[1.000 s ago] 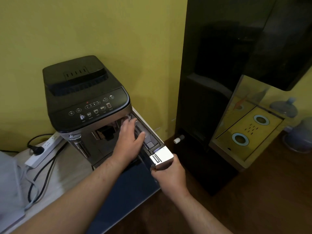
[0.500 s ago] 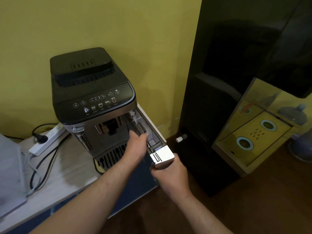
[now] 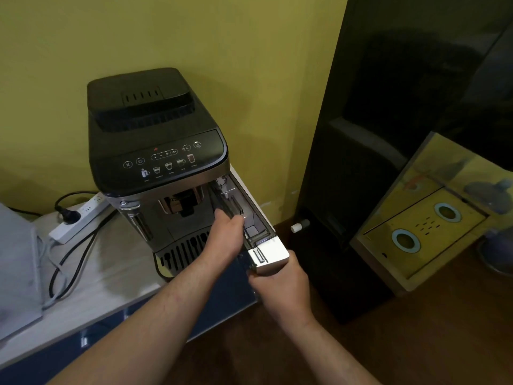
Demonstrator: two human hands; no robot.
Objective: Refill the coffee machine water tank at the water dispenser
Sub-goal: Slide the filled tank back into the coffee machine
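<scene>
A: Which step is this?

B: Taking the tank out, I'd say. The coffee machine stands at the right end of the worktop, close to its front edge. The water tank sits partway out of its slot in the machine's right side, and its silver-white front panel overhangs the worktop's front right corner. Its rear part is inside the housing, so it is not yet free.

A: And the hands?

B: Both have hold of the tank. The left hand reaches in from above with its fingers curled down over the tank's open top, about midway along. The right hand cups the front panel from below, thumb against the near face. Its fingers are hidden underneath.

A: What does the next move call for?

B: A straight pull toward the front, in line with the slot, so the tank doesn't bind on its guides. Once the rear clears, the full weight falls to the hands, so the right should support it from below and keep it level. I can't tell whether any water is in it.

A: Then where?

B: Probably the tall black unit just right of the worktop, though no spout shows plainly. Nothing is filled yet, so the task looks to be at an early stage.
</scene>
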